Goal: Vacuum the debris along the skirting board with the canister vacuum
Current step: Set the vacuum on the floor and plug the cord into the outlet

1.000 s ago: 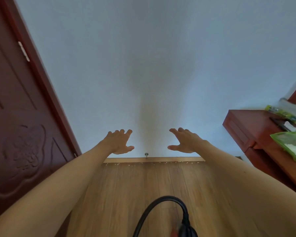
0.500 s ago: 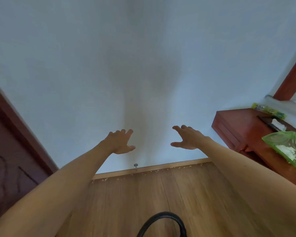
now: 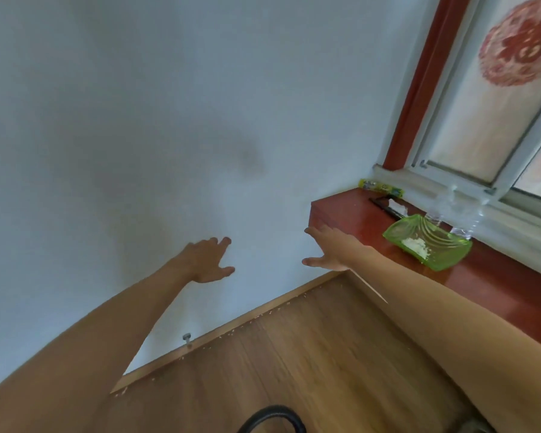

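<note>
A: Okay, nearest first. What's at the bottom edge?

B: Black vacuum hose (image 3: pixel 272 409). Only a curved loop of it shows, cut off by the frame, lying over the wooden floor (image 3: pixel 325 354).

A: Hands on it?

B: No. Both bare arms stretch forward, well clear of the hose. Left hand (image 3: pixel 205 260): palm down, fingers spread and slightly bent, thumb out, holding nothing. Right hand (image 3: pixel 331 248): fingers nearly straight, thumb pointing toward the left hand, also empty. The two hands are apart, with a gap between the thumbs.

A: Debris?

B: Debris (image 3: pixel 270 311) is small pale specks in a thin line on the floor, right against the skirting board (image 3: pixel 238 323). The board runs diagonally from lower left up toward the right hand. A metal door stop (image 3: pixel 186 337) sits on the wall just above the board, between the arms.

A: Further back?

B: Red wooden surface (image 3: pixel 341 207) on the right, just past the right hand, under the window (image 3: pixel 469 120). On it is a green glass dish (image 3: pixel 444 254) with a small white heap (image 3: pixel 416 245) inside. Behind the dish is a flat black item (image 3: pixel 384 207) with something white on it. A yellow-green packet (image 3: pixel 380 186) lies against the sill. Something of clear plastic is beside the dish, too blurred to name.

A: Farthest?

B: Red paper-cut (image 3: pixel 519 39) on the window. The white wall (image 3: pixel 169 120) fills the rest.
</note>
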Available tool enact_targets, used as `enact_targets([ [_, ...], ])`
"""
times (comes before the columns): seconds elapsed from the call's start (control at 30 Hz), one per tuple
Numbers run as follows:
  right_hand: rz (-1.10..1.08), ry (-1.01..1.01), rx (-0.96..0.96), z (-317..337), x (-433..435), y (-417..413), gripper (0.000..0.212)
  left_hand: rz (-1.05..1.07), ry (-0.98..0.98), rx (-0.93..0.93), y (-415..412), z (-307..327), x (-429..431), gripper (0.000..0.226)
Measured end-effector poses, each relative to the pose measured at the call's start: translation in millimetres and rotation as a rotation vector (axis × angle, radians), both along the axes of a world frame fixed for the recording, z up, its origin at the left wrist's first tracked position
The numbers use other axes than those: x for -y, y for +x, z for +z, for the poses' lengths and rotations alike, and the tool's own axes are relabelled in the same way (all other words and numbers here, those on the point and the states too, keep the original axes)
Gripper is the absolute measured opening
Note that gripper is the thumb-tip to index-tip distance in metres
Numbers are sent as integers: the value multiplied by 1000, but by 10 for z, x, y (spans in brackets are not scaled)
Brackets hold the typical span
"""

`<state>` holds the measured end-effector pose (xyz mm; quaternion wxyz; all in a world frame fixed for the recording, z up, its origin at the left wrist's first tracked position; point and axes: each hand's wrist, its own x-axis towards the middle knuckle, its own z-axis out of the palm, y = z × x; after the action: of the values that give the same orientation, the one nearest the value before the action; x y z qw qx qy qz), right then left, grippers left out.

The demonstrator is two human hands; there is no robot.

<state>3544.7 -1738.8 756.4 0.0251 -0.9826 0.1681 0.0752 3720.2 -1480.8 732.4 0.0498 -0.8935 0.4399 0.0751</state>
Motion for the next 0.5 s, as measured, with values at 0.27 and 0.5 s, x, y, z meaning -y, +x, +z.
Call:
enact_targets([
  [0.27, -310, -10, -9, -163, 25, -357, 85, -286, -6, 21, 461, -12, 583, 76],
  [0.5, -614, 21, -71, -295, -226, -1263, 88, -562, 60, -16, 227, -255, 983, 79],
])
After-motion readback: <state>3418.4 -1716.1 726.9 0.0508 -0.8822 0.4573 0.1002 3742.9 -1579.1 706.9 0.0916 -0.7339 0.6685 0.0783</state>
